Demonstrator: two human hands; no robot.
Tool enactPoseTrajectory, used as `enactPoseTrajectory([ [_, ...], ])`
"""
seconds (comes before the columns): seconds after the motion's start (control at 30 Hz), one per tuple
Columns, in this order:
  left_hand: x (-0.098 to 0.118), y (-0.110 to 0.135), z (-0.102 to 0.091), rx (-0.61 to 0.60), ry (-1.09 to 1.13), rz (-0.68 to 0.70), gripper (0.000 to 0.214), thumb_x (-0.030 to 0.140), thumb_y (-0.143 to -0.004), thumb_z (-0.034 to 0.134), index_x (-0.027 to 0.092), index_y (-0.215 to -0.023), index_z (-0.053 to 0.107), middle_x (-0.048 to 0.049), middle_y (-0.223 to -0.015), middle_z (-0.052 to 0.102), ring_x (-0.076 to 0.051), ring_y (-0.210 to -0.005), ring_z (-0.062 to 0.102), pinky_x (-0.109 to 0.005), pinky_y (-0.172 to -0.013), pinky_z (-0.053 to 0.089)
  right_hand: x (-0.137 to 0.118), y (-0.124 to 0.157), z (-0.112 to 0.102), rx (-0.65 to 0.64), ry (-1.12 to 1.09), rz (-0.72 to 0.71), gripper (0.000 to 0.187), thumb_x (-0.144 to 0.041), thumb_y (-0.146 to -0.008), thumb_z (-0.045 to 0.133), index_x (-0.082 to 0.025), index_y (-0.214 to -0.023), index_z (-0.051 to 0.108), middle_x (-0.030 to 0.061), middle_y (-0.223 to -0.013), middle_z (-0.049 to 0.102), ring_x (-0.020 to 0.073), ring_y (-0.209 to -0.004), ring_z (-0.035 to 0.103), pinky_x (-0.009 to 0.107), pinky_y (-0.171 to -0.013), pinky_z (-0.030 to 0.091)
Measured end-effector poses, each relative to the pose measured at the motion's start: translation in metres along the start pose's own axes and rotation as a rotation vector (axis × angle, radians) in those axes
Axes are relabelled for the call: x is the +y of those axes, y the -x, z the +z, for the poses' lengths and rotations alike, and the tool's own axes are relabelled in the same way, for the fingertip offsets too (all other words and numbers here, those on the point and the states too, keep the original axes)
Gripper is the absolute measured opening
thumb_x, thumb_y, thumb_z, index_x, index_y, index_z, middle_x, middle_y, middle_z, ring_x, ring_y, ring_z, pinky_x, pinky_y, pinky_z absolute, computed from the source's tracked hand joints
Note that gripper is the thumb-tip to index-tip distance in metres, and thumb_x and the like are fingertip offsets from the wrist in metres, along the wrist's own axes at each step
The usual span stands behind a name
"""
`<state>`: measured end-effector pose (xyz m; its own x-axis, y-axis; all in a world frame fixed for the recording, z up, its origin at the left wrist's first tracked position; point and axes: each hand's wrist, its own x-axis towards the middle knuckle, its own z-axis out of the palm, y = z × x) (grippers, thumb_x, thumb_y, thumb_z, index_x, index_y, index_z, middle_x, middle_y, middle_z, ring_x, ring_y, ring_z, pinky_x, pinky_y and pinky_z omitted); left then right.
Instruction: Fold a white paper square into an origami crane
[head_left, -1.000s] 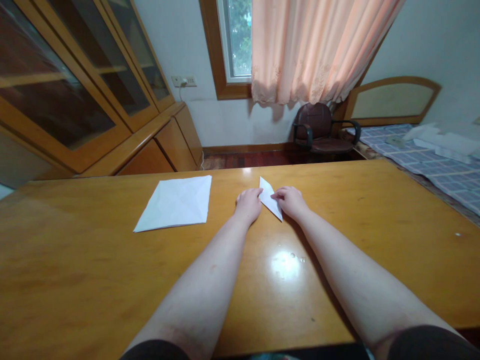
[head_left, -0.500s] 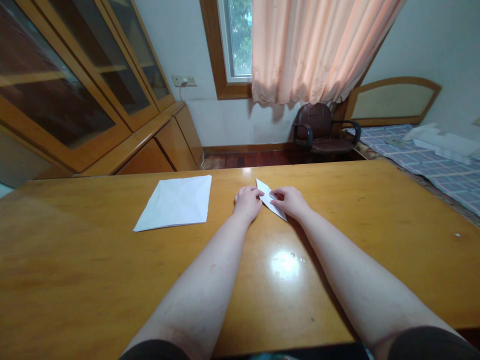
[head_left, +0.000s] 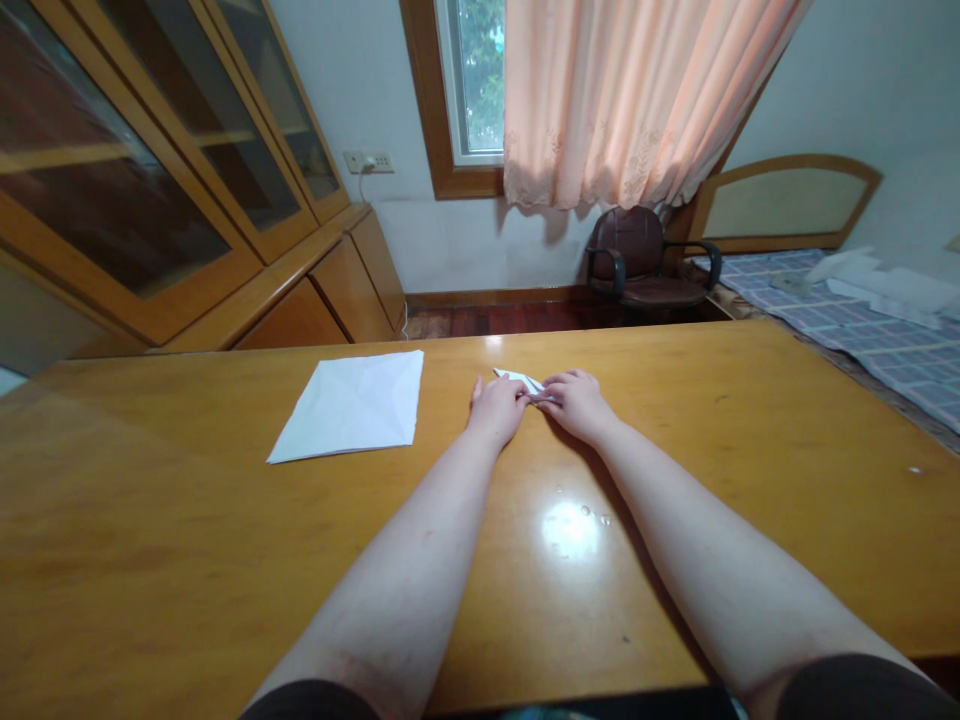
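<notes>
A small piece of folded white paper point(head_left: 517, 377) lies low over the table between my hands, partly hidden by the fingers. My left hand point(head_left: 497, 408) is closed on its near left edge, thumb and fingertips pinching the paper. From the right, my right hand point(head_left: 579, 404) grips the other end, its fingertips close to those of the left. One pointed corner of the folded paper sticks out beyond the left fingers. To the left, apart from both hands, white paper sheets point(head_left: 352, 405) with faint creases lie flat.
The glossy wooden table point(head_left: 225, 560) reaches across the view. Behind it stand a brown armchair point(head_left: 637, 255) and a bed with a checked cover point(head_left: 847, 310). A glass-door cabinet point(head_left: 247, 270) rises at the left, and a pink curtain point(head_left: 622, 100) hangs by the window.
The folded paper has turned from a slanting lengthwise lie to a more crosswise one. My fingertips have come closer together at its near edge, and both hands now cover more of it.
</notes>
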<state>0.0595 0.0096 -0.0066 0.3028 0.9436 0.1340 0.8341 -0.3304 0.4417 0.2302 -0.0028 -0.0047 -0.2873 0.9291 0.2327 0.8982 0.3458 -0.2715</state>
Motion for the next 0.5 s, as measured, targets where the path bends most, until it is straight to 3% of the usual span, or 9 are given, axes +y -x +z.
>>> enactPoseTrajectory([
  [0.27,-0.0011,-0.0003,0.0002,-0.012,0.026,-0.029,0.022,0.029,-0.09,0.049,0.029,-0.102,0.067,-0.0016,-0.114,0.067,-0.019,-0.112,0.055,-0.043,-0.111,0.024,0.001,0.0006,-0.0036,0.01,0.024,0.074,0.024,-0.037,-0.087,0.055,-0.024,-0.09,0.075,0.006,-0.1,0.072,0.0231,-0.094,0.053,0.036,-0.084,0.034],
  [0.5,-0.0032,-0.0013,-0.0011,0.025,0.01,-0.019,0.017,0.03,-0.087,0.054,0.027,-0.091,0.07,-0.0009,-0.103,0.07,-0.02,-0.101,0.058,-0.037,-0.1,0.036,0.0015,0.0003,0.0001,0.043,-0.072,0.065,0.03,-0.044,-0.085,0.056,-0.023,-0.081,0.076,0.0055,-0.091,0.071,0.0193,-0.088,0.058,0.03,-0.082,0.038],
])
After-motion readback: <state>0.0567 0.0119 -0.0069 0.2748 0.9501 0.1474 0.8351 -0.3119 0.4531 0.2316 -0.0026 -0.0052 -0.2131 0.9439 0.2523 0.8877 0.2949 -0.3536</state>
